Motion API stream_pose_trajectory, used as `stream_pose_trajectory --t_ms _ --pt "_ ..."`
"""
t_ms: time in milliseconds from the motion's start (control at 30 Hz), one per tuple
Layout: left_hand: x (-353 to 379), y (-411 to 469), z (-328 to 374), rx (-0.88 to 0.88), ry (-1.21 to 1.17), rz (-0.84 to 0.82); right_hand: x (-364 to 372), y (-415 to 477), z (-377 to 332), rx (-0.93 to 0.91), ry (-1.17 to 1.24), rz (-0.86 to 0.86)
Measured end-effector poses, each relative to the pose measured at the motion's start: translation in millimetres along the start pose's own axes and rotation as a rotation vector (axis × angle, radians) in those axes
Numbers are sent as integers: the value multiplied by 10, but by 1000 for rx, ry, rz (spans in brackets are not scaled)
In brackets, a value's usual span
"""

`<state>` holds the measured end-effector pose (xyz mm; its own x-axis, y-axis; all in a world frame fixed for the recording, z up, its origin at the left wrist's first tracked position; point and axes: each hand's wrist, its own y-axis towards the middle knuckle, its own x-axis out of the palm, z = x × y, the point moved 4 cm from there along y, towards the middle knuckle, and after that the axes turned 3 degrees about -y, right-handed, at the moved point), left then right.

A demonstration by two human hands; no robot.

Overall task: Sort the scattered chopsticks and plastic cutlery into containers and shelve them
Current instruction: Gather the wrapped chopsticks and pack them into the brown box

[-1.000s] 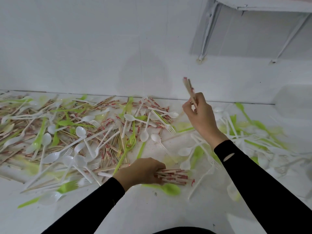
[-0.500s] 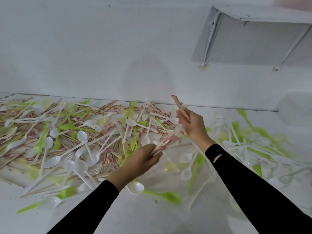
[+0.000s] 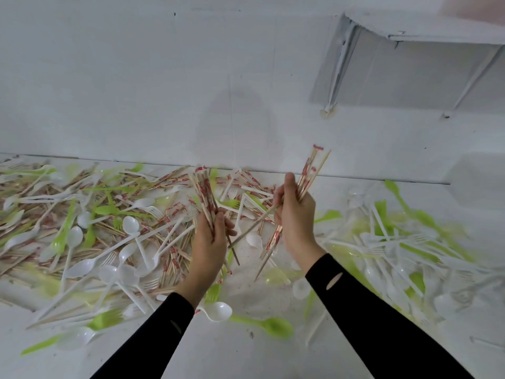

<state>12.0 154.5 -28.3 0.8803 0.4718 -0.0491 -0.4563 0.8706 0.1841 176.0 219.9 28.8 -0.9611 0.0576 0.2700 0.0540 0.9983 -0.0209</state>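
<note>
A person's left grip (image 3: 210,242), at centre frame, is clenched round a bundle of paper-sleeved wooden chopsticks (image 3: 203,192) held upright above a white table (image 3: 246,356). The right grip (image 3: 296,217), just beside it, clasps a second, looser bundle of red-printed wooden chopsticks (image 3: 308,170), fanned and tilted toward the upper right. One bare wooden chopstick (image 3: 251,228) slants between the two hands, its hold unclear.

Beneath them an unsorted heap of chopsticks and plastic cutlery spreads from the left edge to the right, among it a white plastic spoon (image 3: 130,224) and, at lower centre, a lime-green plastic spoon (image 3: 273,326). No container is in view. A white bracketed shelf (image 3: 437,36) sits in the upper right.

The step in hand appears to be merging the two bundles. Doing it well likely means squaring the tips first, tapping the ends level on the table and tucking in the stray stick before one hand closes round the lot, since the fanned sticks could slip free.
</note>
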Motion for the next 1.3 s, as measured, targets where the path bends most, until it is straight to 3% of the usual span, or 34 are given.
stream_pose_trajectory --t_ms 133,300,500,633,767,867,1033,1167,1300 --pt "-40 -48 -39 13 23 -1 -1 -154 153 18 50 -63" --pt "-91 -67 -30 52 75 60 26 -306 305 -86 -140 -266" --pt "-180 45 108 106 0 192 -43 -516 816 -6 -485 -465" --pt "-168 45 57 67 -8 152 -51 -420 752 60 -452 -458" --pt "-163 39 48 56 -13 152 -135 -48 404 -11 -383 -306" --pt "-146 28 109 67 15 126 -249 206 378 20 -591 -374" --pt "-116 -20 153 81 33 3 -586 341 817 4 -1458 -581" --pt "-178 -42 122 49 -33 34 -673 278 890 -199 -1664 -577" --pt "-215 -115 50 52 -77 30 -729 293 859 -193 -1579 -491"
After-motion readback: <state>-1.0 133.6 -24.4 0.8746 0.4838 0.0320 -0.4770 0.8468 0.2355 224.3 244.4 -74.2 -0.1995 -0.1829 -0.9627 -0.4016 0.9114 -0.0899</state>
